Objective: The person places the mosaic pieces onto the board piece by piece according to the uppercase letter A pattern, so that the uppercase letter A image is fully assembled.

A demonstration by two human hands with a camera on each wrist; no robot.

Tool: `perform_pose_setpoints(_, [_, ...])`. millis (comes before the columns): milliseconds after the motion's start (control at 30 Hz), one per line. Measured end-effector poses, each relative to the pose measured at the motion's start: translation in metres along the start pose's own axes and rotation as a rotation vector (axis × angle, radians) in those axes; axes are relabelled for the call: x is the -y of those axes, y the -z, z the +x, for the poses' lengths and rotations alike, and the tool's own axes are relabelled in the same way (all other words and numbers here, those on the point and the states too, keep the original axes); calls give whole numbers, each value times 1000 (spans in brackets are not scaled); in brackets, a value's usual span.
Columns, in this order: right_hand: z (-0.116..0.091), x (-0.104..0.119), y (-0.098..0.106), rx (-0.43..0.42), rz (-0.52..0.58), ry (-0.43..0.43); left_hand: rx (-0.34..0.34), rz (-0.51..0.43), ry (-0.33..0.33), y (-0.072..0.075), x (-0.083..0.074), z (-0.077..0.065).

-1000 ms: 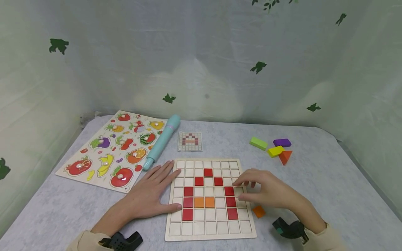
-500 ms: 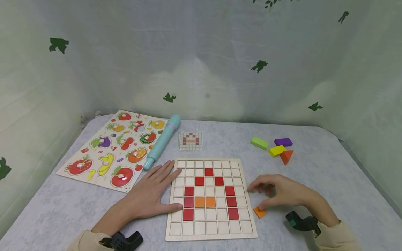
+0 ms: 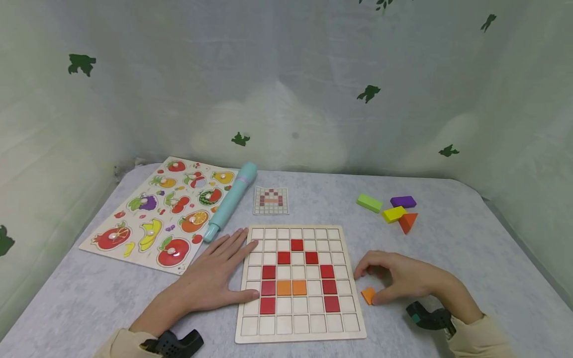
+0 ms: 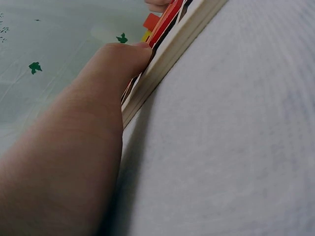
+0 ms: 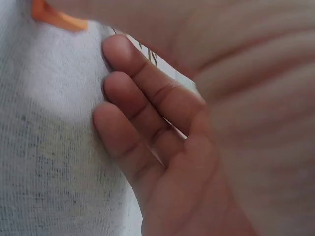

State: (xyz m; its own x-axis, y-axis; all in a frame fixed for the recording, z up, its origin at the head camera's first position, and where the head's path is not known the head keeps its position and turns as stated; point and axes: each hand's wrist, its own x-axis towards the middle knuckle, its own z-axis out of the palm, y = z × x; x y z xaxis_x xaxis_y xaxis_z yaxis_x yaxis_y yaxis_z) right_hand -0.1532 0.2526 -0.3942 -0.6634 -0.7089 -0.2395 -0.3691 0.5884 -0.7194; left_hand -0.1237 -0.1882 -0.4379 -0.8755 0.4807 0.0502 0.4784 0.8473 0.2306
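A pale square grid board (image 3: 301,324) lies on the table with red tiles (image 3: 329,287) and two orange tiles (image 3: 299,288) in its cells. My left hand (image 3: 215,283) lies spread at the board's left side; its index finger and thumb tips rest on the edge. Right of the board, a loose orange tile (image 3: 368,296) lies on the table. The thumb of my right hand (image 3: 403,278) touches that tile's right side, while its bent fingers reach toward the board's right edge, apart from the tile. In the right wrist view, the orange tile (image 5: 59,18) shows beside the thumb.
Beyond the board lies a small pattern card (image 3: 271,201). A fruit puzzle board (image 3: 149,214) and a teal tube-like object (image 3: 230,203) are at the left. Green (image 3: 369,203), purple (image 3: 403,201), yellow (image 3: 394,214) and orange-red triangular (image 3: 408,223) blocks sit at the back right.
My right hand has moved from the board's right cells down to the loose orange tile, and its thumb now touches it. The tile has shifted slightly. My left hand stays in place.
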Motion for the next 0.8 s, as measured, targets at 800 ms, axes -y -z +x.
perform_pose_setpoints(800, [-1, -10, 7, -130, -86, -2, -2, -10, 6, 1, -1, -1])
